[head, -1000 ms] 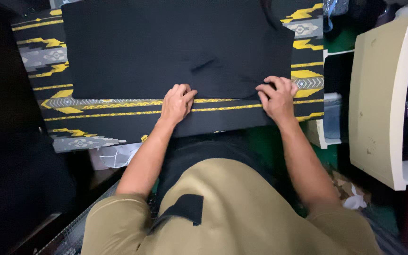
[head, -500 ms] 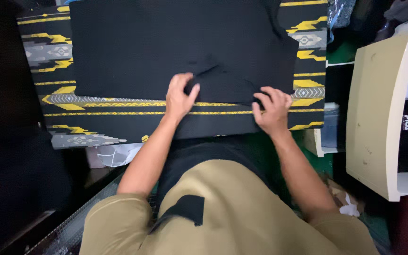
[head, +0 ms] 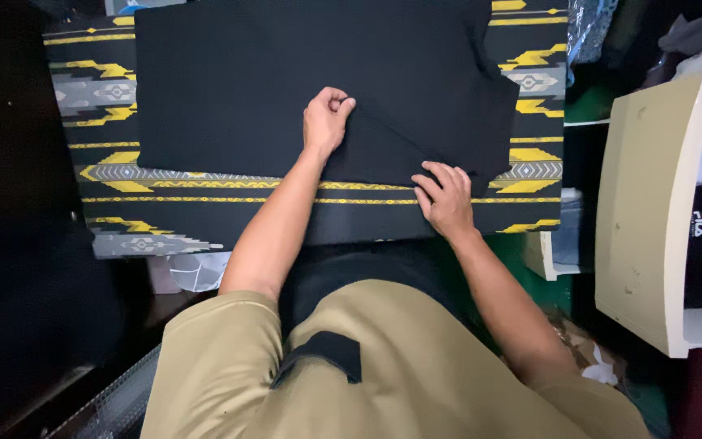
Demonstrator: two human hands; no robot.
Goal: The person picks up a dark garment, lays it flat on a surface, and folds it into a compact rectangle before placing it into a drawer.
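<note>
Bench top (head: 107, 175) under the patterned black-and-yellow cover: bare strip along the left and near edge, open for my hands to pass. Black cloth (head: 245, 81) lies flat over the middle, low, no bar to a sweep across it. My left hand (head: 327, 122) and right hand (head: 444, 199) sit apart with free room between. Right side blocked: cream shelf unit (head: 652, 203) stands just beside the bench edge. Left side dark, cannot tell what stands there.

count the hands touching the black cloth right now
2. The left hand pinches a fold of the black cloth near its middle; the right hand presses on its near edge, lower right. None else shows.
</note>
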